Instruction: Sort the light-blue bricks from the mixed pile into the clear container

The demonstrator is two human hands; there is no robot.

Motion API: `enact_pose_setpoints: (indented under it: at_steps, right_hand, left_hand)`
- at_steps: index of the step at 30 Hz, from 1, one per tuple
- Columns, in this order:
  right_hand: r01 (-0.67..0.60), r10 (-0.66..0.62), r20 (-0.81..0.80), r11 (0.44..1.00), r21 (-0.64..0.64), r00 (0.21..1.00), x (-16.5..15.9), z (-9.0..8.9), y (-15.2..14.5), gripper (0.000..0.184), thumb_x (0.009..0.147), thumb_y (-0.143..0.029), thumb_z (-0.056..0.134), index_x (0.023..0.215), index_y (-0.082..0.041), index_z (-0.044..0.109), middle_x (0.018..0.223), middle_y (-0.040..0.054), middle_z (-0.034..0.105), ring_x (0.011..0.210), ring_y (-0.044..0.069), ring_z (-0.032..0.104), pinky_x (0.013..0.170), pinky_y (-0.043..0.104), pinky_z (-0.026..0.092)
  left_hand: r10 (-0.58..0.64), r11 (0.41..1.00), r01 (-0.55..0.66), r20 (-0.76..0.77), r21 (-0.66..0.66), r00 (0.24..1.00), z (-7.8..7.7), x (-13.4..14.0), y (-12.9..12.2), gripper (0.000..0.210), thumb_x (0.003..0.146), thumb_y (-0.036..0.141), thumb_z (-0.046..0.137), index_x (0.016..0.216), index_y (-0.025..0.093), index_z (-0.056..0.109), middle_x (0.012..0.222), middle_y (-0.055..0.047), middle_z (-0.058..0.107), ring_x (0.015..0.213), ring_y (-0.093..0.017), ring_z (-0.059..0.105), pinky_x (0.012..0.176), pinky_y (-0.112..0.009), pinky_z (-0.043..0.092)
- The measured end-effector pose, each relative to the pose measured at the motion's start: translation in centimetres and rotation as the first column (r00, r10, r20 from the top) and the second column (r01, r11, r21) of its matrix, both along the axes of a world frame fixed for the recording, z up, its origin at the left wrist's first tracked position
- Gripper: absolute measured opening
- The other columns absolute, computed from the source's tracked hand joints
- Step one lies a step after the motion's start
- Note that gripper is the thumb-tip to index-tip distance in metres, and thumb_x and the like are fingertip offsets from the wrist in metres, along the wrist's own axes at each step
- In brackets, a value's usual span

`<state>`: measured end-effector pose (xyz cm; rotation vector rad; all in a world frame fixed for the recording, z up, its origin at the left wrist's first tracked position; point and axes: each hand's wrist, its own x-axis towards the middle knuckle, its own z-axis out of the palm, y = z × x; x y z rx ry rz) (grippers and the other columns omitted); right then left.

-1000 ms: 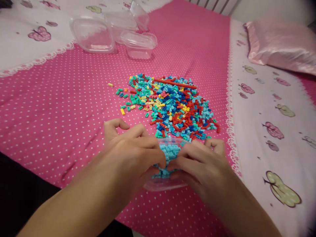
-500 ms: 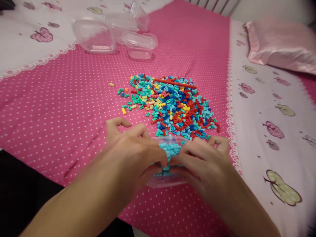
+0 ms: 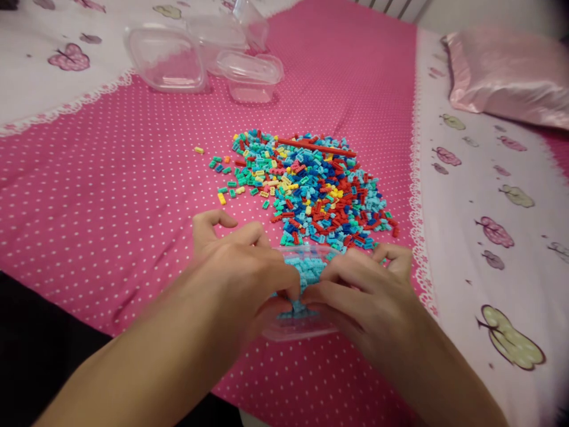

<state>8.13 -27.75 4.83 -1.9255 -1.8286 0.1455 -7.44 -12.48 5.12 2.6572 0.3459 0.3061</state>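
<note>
A clear plastic container with light-blue toy bricks in it is in front of me, at the near edge of a mixed brick pile. Both hands are over it, fingertips almost meeting. My left hand has thumb and index finger closed in a pinch, the other fingers curled. Facing it, my right hand pinches the same way. Light-blue bricks show between the two pinches; the fingers partly hide them, and how many are gripped I cannot tell.
A long red stick lies across the back of the pile. Several loose bricks are scattered on its left. Clear plastic containers stand at the back left on the pink dotted sheet. A pink satin pillow is at the back right.
Both hands stay almost in place over the container, with only slight finger movement. The view has shifted a little.
</note>
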Motion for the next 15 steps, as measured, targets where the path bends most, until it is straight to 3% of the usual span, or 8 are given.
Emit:
enact_pose_setpoints:
  at_steps: [4,8,12,15]
  right_hand:
    - [-0.016,0.016,-0.014,1.0,0.003,1.0,0.0,0.1,0.1,0.043,0.108,-0.038,0.039,0.079,-0.025,0.068,0.074,-0.0044,0.063,0.073,0.014,0.053,0.078,0.039,0.019]
    - [-0.017,0.017,-0.026,1.0,-0.004,1.0,0.1,0.2,0.0,0.046,0.109,-0.038,0.036,0.08,-0.025,0.069,0.074,-0.004,0.062,0.072,0.014,0.051,0.079,0.039,0.019]
    - [-0.042,0.042,0.016,0.999,0.018,0.999,0.2,0.1,-0.1,0.046,0.11,-0.034,0.034,0.082,-0.025,0.069,0.074,-0.004,0.061,0.072,0.014,0.05,0.08,0.039,0.02]
    - [-0.083,0.082,0.029,0.995,0.046,0.996,0.1,-0.2,0.0,0.046,0.11,-0.033,0.033,0.082,-0.025,0.069,0.074,-0.0041,0.06,0.073,0.014,0.05,0.08,0.039,0.019]
  left_hand:
    - [0.001,1.0,-0.001,0.032,-0.011,0.999,0.0,0.3,-0.2,0.018,0.08,0.02,0.064,0.069,0.033,0.071,0.063,0.012,0.069,0.072,-0.015,0.048,0.085,-0.041,0.014]
    - [0.033,0.998,-0.027,0.13,-0.052,0.991,-0.2,0.5,-0.4,0.025,0.086,0.024,0.056,0.064,0.029,0.067,0.061,0.009,0.066,0.074,-0.016,0.046,0.089,-0.042,0.014]
    - [0.012,0.995,-0.014,-0.017,-0.103,1.0,0.4,0.6,-0.3,0.025,0.087,0.025,0.056,0.066,0.028,0.069,0.066,0.009,0.069,0.077,-0.016,0.048,0.09,-0.043,0.013]
    - [0.021,0.997,-0.024,-0.035,-0.08,0.999,0.8,0.5,-0.2,0.025,0.087,0.026,0.055,0.066,0.028,0.069,0.068,0.009,0.069,0.078,-0.016,0.051,0.092,-0.043,0.013]
